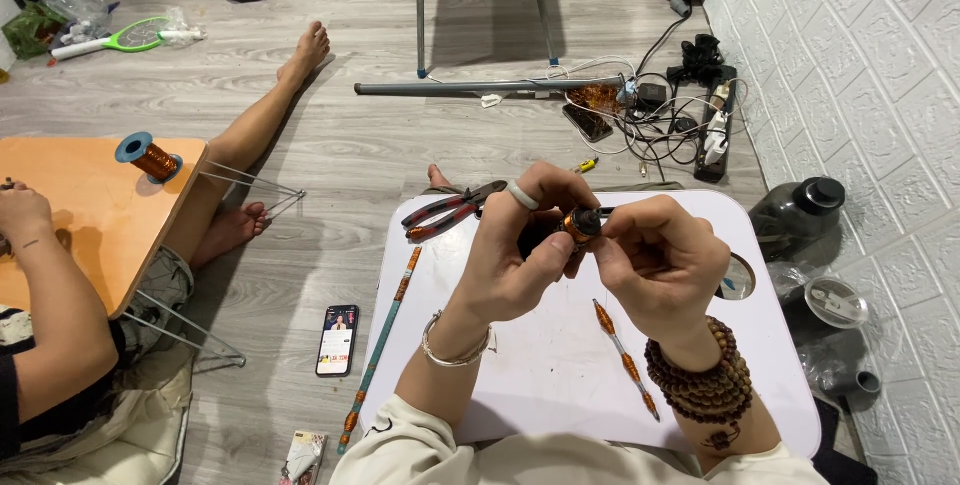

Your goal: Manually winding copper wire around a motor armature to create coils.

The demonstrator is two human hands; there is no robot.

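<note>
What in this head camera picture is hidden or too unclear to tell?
- Wire spool: mostly covered by the left hand and right hand.
- Pliers: jaws hidden behind the left hand.
- Phone screen: too small.
- Co-worker's hand: cut by the left edge.

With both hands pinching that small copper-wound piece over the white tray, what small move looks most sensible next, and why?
Probably a slight turn of the copper-wound piece with the left hand while the right hand steadies it. Both hands grip it between fingertips above the white tray, and the pliers lie unused beside them, so fingerwork seems enough for now.
</note>
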